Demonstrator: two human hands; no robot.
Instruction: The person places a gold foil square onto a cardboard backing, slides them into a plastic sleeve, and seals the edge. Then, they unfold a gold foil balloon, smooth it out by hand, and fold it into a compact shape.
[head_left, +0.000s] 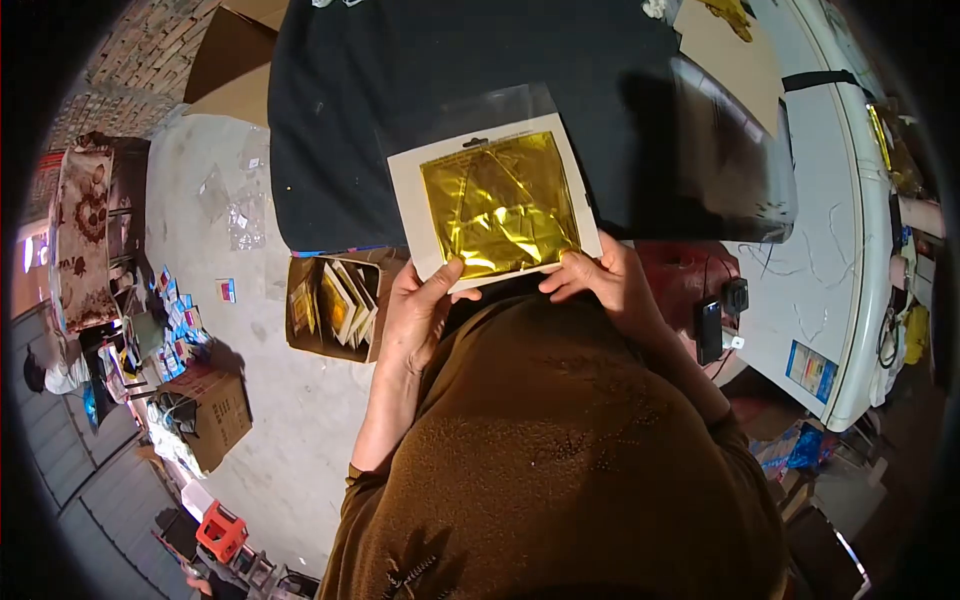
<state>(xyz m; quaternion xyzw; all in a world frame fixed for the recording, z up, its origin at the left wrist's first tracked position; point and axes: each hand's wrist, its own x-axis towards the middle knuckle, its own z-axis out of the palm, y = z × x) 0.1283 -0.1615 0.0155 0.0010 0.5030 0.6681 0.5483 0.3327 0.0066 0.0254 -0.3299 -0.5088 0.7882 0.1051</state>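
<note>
A flat white card package (411, 196) with a shiny gold foil sheet (505, 205) on its front is held up before my body. A hang hole shows at its top edge, and a clear plastic flap sticks out beyond it. My left hand (425, 305) grips the lower left corner, thumb on the front. At the lower right, my right hand (605, 280) pinches the edge, also with the thumb in front. The fingers behind the card are partly hidden. Beneath the package's upper part lies the dark cloth (340, 130) on the table.
Left of my knees, a cardboard box (365, 300) holds several similar gold packages. A stack of clear plastic sleeves (715, 150) lies on the table's right side. Farther right are a black phone (708, 330) and a white surface (815, 230) with loose threads. Another carton (215, 415) stands on the floor.
</note>
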